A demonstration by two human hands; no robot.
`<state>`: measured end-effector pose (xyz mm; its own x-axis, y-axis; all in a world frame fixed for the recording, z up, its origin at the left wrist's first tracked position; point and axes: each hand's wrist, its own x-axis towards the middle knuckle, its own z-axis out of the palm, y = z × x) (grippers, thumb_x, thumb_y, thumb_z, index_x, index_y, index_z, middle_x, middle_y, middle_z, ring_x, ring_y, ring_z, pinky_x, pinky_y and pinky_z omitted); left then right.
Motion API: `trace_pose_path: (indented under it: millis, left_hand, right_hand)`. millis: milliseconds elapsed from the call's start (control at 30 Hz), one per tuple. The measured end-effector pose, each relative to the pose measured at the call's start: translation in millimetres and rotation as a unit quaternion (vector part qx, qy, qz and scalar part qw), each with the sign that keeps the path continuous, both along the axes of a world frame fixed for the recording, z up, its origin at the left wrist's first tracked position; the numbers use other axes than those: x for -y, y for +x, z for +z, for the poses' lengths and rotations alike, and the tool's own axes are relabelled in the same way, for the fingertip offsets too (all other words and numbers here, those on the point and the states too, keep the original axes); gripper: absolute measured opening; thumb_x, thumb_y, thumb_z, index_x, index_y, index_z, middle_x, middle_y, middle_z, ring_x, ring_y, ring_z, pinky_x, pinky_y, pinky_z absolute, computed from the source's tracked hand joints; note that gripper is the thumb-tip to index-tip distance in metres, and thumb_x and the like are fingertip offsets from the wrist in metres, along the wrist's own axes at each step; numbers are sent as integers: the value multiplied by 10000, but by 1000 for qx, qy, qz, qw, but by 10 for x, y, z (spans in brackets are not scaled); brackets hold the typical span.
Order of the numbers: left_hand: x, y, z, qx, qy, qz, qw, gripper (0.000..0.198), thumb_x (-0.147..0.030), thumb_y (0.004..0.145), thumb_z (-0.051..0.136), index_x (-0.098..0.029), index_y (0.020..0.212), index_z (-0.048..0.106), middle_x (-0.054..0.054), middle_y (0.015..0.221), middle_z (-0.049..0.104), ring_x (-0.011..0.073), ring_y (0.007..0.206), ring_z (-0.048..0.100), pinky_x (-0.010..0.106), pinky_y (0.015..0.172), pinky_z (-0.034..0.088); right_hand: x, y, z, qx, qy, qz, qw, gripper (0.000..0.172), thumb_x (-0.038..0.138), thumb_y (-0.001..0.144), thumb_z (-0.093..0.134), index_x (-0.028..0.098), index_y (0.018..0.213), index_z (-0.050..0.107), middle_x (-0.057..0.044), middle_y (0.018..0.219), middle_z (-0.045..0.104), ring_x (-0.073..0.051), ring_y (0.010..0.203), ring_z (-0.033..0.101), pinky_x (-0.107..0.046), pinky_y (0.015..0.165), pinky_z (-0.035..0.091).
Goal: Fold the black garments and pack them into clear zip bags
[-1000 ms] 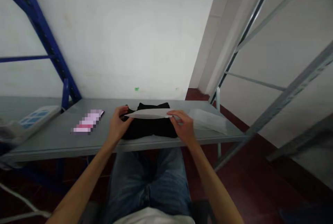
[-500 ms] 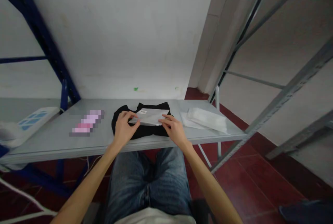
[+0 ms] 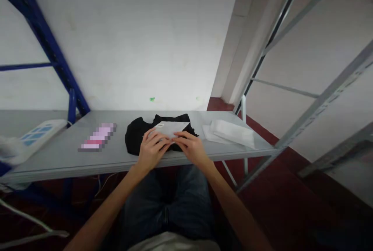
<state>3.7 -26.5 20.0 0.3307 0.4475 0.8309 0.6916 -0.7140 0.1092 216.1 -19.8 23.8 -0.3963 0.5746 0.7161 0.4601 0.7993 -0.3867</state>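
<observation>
A pale, thin plastic bag (image 3: 171,126) with a small white label near its far left corner lies on a folded black cloth (image 3: 133,136). My left hand (image 3: 152,148) has its fingers pinched together at the bag's near edge. Close against it, my right hand (image 3: 190,146) pinches the same edge, and the fingertips of both hands almost meet. My fingers cover much of the near part of the bag. Under the bag and hands, only the outer parts of the black cloth show.
White plastic packaging (image 3: 233,132) lies on the grey shelf table (image 3: 113,159) to the right. On the left are a blurred-out pink object (image 3: 98,137) and a white device with blue panels (image 3: 37,136). Blue rack post (image 3: 55,53) and grey metal post (image 3: 317,107) flank the table.
Both hands have come together: the left moved right from the bag's left side, the right slightly left. They now meet at the near edge of the bag.
</observation>
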Motion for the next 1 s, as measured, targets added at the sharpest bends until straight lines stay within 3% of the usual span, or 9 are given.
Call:
trace_pose_path:
  millis: [167, 300, 500, 567, 633, 733, 833, 900, 1000]
  left_hand:
    - [-45, -92, 41, -23, 15, 31, 999, 116, -278, 979, 653, -312, 959, 762, -6, 976, 802, 215, 959, 706, 521, 1134, 406]
    - [-150, -242, 70, 2, 25, 64, 998, 122, -295, 973, 664, -302, 899, 762, -6, 978, 800, 217, 960, 691, 515, 1122, 403]
    - [-235, -402, 63, 37, -17, 107, 993, 209, -394, 982, 638, -277, 876, 775, 43, 915, 753, 225, 889, 671, 402, 862, 478]
    - [-231, -399, 46, 41, -36, 103, 993, 232, -412, 989, 619, -269, 899, 778, 44, 878, 733, 211, 834, 668, 365, 791, 473]
    - [-213, -372, 33, 42, -50, 100, 993, 255, -410, 1003, 591, -257, 908, 772, 35, 833, 721, 193, 772, 658, 343, 764, 470]
    - [-168, -297, 24, 48, -59, 106, 991, 274, -405, 1009, 573, -241, 887, 755, 20, 748, 694, 177, 701, 636, 321, 734, 473]
    - [-117, -194, 6, 50, -59, 91, 993, 254, -390, 1010, 574, -239, 906, 750, 16, 749, 702, 174, 708, 657, 306, 731, 495]
    - [-87, -126, -15, 34, -63, 53, 996, 242, -369, 1019, 565, -240, 938, 753, 26, 822, 738, 176, 767, 695, 296, 754, 521]
    - [-64, -66, -45, 0, -70, -6, 998, 221, -342, 1028, 559, -249, 1046, 758, 40, 976, 783, 184, 883, 737, 292, 819, 553]
  right_hand:
    - [-71, 163, 48, -12, -2, -21, 1000, 280, 255, 1057, 541, 329, 1146, 796, -42, 1302, 721, -211, 1156, 703, -378, 1041, 576]
    - [-159, 440, 142, -73, 23, -76, 994, 237, 277, 1036, 577, 303, 1044, 812, -61, 1246, 723, -234, 1130, 703, -416, 1035, 578]
    - [-242, 719, 213, -122, -4, -201, 972, 264, 417, 993, 615, 255, 941, 817, -106, 1197, 675, -230, 937, 696, -353, 701, 628]
    - [-239, 727, 218, -105, -27, -221, 969, 279, 424, 994, 598, 250, 962, 814, -104, 1138, 693, -226, 886, 691, -350, 692, 615]
    - [-213, 699, 222, -87, -58, -231, 967, 279, 382, 1003, 571, 259, 1135, 784, -84, 1041, 729, -223, 825, 698, -372, 741, 610]
    - [-132, 592, 220, -49, -119, -182, 975, 524, 319, 997, 581, 302, 1519, 537, -33, 937, 773, -224, 787, 726, -391, 798, 607]
    - [-45, 420, 190, -5, -171, -60, 983, 724, 330, 981, 631, 348, 1639, 330, -38, 1103, 788, -220, 889, 758, -356, 791, 613]
    - [-25, 308, 153, -3, -183, -14, 983, 690, 361, 989, 631, 329, 1625, 365, -66, 1208, 766, -221, 974, 755, -341, 796, 617]
    - [-84, 254, 103, -26, -181, -16, 983, 544, 397, 1024, 570, 268, 1548, 501, -91, 1198, 769, -221, 1027, 741, -346, 834, 620]
